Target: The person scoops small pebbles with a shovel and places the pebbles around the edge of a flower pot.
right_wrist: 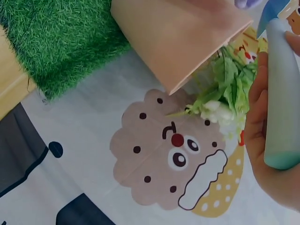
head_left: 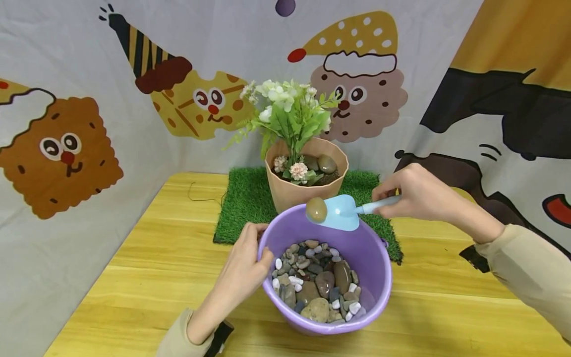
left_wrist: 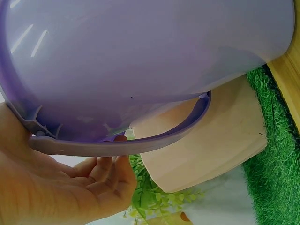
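My right hand (head_left: 421, 193) grips the pale handle (right_wrist: 282, 101) of a small light-blue toy shovel (head_left: 344, 213). A smooth brown stone (head_left: 316, 209) sits at the tip of its blade, over the far rim of a purple bucket (head_left: 372, 265). My left hand (head_left: 243, 260) holds that bucket's left rim, thumb over the edge. Wet pebbles (head_left: 314, 268) and larger stones (head_left: 325, 283) cover the bucket's bottom. Seen in the left wrist view, the bucket's curved carrying handle (left_wrist: 178, 133) hangs down beside my left hand.
Behind the bucket stands a peach flowerpot (head_left: 308, 191) with white flowers (head_left: 283, 94), soil and stones in it. It rests on a green turf mat (head_left: 243, 198) on the wooden table (head_left: 147, 258). A cartoon-printed cloth (head_left: 214, 44) hangs behind.
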The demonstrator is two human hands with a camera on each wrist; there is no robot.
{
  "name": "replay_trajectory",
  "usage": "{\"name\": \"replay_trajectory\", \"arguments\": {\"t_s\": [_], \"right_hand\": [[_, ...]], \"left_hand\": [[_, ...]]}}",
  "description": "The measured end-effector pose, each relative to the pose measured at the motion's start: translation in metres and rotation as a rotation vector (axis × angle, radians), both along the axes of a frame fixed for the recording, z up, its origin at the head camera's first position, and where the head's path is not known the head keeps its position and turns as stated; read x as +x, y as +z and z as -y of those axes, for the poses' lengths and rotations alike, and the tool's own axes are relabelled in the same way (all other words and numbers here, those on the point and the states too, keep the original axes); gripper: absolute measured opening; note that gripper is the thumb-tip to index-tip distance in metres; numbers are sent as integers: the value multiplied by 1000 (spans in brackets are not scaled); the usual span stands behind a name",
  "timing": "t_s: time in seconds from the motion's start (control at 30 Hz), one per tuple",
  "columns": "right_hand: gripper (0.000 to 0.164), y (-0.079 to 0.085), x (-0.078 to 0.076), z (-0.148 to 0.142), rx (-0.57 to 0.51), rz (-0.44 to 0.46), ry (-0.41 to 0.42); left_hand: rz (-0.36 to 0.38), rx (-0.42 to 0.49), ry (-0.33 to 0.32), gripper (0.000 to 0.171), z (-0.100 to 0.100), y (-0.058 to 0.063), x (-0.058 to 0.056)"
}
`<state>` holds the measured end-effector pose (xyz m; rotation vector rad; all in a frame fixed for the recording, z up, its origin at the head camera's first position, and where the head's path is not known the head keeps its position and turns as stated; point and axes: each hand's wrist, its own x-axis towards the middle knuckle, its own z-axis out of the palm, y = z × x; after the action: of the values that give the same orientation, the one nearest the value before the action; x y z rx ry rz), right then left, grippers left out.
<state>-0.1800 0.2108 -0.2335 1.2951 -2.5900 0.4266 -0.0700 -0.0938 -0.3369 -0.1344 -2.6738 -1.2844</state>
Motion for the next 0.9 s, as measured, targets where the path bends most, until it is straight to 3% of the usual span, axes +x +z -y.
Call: {"name": "replay_trajectory", "arguments": {"t_s": [0.13,0.4,0.57,0.9], "right_hand": [[17,5,-4,-1,31,-8,-104],[3,12,-15,-3,67,49,-299],[7,16,-23,-1,89,97,-416],[12,23,-37,7,131,113,-508]], "left_hand": [[1,2,1,47,0,1,0],[-2,-4,0,46,0,0,0],[-10,0,-2,46,1,0,0],[-8,-2,-7,45,1,0,0]]}}
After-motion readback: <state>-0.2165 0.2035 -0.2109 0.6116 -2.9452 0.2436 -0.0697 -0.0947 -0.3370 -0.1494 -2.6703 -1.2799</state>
